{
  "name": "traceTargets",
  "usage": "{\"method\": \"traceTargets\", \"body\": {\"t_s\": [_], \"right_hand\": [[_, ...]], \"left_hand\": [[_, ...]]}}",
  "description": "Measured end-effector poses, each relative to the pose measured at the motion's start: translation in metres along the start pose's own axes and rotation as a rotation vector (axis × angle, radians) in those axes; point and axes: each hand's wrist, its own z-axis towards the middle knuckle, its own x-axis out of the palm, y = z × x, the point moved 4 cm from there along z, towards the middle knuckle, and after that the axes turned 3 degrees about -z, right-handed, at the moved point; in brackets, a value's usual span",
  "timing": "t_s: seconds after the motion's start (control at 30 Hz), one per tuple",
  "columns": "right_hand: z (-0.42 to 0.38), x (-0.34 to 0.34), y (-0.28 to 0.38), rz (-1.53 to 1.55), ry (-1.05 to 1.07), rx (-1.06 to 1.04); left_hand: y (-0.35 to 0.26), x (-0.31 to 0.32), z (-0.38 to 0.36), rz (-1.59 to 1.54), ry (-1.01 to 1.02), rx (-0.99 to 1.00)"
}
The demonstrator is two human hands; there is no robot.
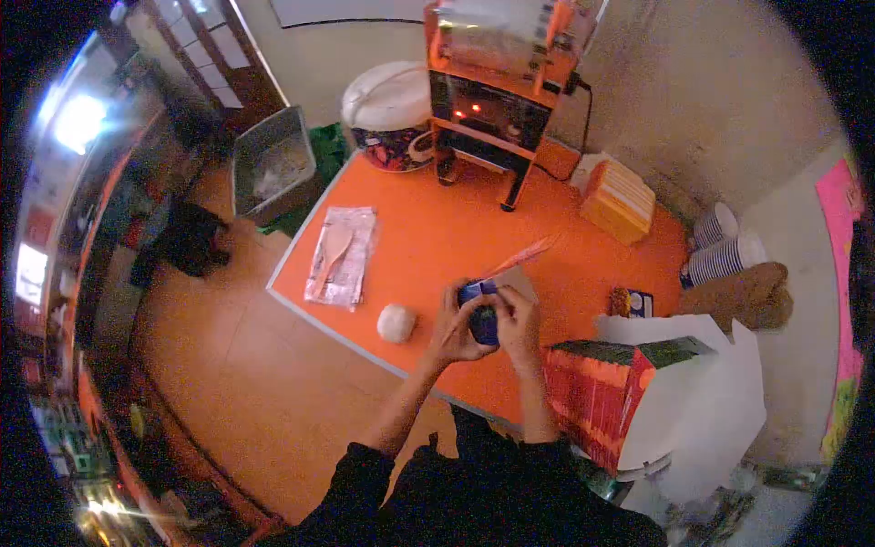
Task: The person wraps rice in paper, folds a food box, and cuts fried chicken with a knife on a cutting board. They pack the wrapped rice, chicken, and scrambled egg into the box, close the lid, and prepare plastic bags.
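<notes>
Blue cup [480, 314]: over the orange table [428, 237] edge, between both your hands.
Left hand [453, 326]: clasps its side.
Right hand [517, 321]: grips the rim.
Handling: looks light, thin-walled; hold sides gently.

A bright orange table [437, 237] with a pale edge stands on a brown-orange floor [246, 392], and behind it is a plain, light wall [711, 100]. On the far side of the table sits an orange machine [497, 91] with little red lights, and next to it is a round pot with a white lid [390, 114], while a gray metal bin [272, 164] stands on the floor nearby. At the left a window [77, 123] glows very bright, and stacks of white cups [725, 246] lie on the right by the wall.
</notes>
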Motion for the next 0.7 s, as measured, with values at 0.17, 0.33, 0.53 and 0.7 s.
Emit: {"method": "traceTargets", "body": {"t_s": [0.17, 0.33, 0.53, 0.7], "right_hand": [[0.038, -0.072, 0.088, -0.035, -0.28, 0.032], [0.018, -0.047, 0.154, -0.286, -0.26, -0.374], [-0.061, 0.058, 0.186, -0.241, 0.439, -0.644], [-0.075, 0.114, 0.18, -0.008, 0.412, -0.651]], "left_hand": [[0.01, -0.001, -0.026, 0.104, -0.131, -0.236], [0.035, 0.046, -0.046, -0.307, 0.156, -0.561], [0.033, -0.034, -0.198, -1.727, -0.725, -0.918], [-0.021, -0.173, -0.217, -1.678, -1.159, -0.674]]}}
